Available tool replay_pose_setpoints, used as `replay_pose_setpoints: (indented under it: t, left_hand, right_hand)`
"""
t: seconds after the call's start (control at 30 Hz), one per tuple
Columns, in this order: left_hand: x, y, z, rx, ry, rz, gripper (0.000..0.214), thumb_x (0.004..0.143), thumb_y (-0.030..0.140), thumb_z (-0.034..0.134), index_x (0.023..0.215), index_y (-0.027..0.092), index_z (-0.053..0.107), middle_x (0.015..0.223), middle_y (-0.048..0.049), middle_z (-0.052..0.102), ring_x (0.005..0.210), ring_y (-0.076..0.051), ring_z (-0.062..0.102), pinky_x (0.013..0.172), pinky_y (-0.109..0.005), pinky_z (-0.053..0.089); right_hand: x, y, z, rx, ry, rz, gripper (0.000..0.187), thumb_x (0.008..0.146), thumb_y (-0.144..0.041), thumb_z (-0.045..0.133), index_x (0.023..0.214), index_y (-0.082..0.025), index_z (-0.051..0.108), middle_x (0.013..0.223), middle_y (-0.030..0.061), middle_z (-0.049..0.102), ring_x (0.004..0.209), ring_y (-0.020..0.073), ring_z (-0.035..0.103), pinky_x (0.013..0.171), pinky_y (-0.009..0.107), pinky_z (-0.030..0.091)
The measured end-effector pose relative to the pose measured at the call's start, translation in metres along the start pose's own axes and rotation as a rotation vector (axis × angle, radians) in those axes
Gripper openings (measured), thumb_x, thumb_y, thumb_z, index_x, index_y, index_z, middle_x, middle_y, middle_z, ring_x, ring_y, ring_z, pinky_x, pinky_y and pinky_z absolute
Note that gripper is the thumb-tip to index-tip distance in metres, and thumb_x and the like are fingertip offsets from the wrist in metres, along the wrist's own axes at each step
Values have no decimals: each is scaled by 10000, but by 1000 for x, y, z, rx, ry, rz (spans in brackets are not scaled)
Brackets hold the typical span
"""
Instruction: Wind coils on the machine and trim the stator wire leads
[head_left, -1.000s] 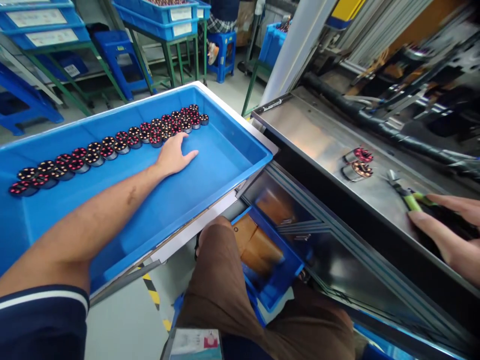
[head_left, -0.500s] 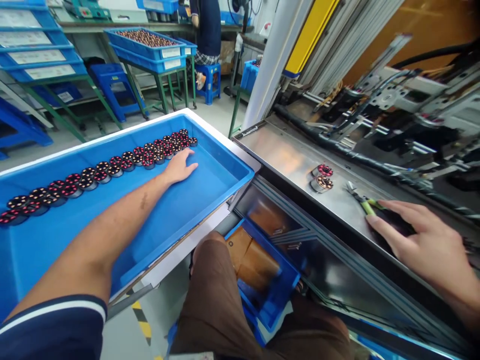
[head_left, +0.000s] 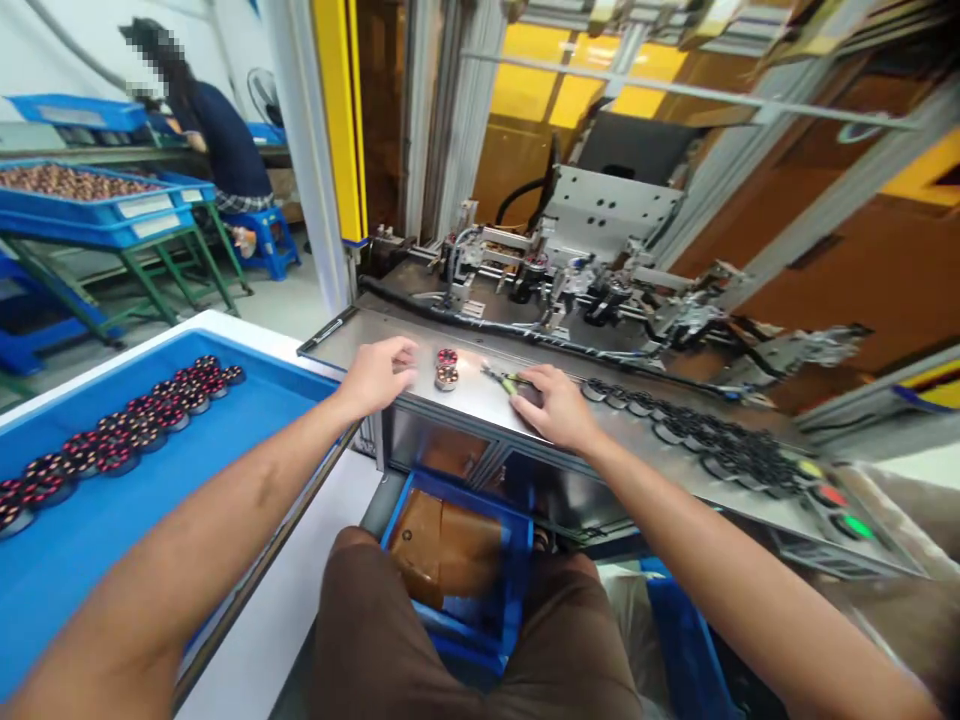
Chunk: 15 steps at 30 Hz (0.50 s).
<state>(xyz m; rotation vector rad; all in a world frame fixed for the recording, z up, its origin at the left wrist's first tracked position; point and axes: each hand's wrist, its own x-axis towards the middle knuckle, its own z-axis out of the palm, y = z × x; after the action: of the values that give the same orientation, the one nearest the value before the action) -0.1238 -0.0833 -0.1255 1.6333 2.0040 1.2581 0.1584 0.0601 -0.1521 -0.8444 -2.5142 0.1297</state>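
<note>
Two small wound coil parts stand stacked close together on the steel machine shelf. My left hand hovers just left of them, fingers loosely bent and apart, nothing in it. My right hand lies on the shelf just right of the parts, curled over the handles of green-handled cutters, whose tip points toward the coils.
A big blue tray at my left holds rows of red-and-black coils. Black parts line the shelf's right, before red and green buttons. A small blue bin sits under the shelf. A seated person works far left.
My view swung up and right toward the machine. My left hand left the blue tray and reached to the shelf beside the two coils. My right hand stays over the cutters, now curled.
</note>
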Motion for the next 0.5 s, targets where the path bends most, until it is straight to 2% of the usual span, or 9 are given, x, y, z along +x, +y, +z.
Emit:
replay_pose_setpoints:
  t: [0.1,0.2,0.3,0.37,0.5]
  left_hand:
    - [11,11,29,-43,-95,-29,438,676,130,772,1100,146,662,916,-60,780,803,-208,743,781,-370,612]
    - [7,17,43,-42,-91,-62,486,723,200,797,1175,138,628,951,-61,762,849,-214,737,812,-410,603]
    - [-2,29,57,-18,-12,-92,668,645,234,856,1251,177,581,1020,-74,761,955,-254,734,920,-450,566]
    - [-8,40,64,-4,58,-111,714,599,220,866,1248,210,569,1026,-79,767,980,-278,735,958,-459,546]
    - [-26,61,63,-15,189,-107,678,638,182,815,1255,224,537,986,-82,771,883,-269,753,896,-455,576]
  right_hand:
    - [-2,-2,-2,29,1,3,371,869,-356,618,1162,-142,694,1194,143,678,1102,276,604,1030,400,455]
    - [-2,-3,-4,54,-4,7,345,872,-342,622,1146,-146,697,1196,134,672,1108,272,591,1031,389,443]
    - [-2,-4,-6,69,-10,13,339,879,-331,634,1148,-133,690,1204,144,659,1135,277,574,1033,395,439]
    - [-3,-5,-7,76,-12,12,314,884,-325,647,1133,-138,685,1195,139,658,1142,273,573,1034,411,439]
    - [-6,-5,-8,103,-3,-1,289,911,-364,661,1113,-157,657,1191,96,651,1138,255,590,1013,470,456]
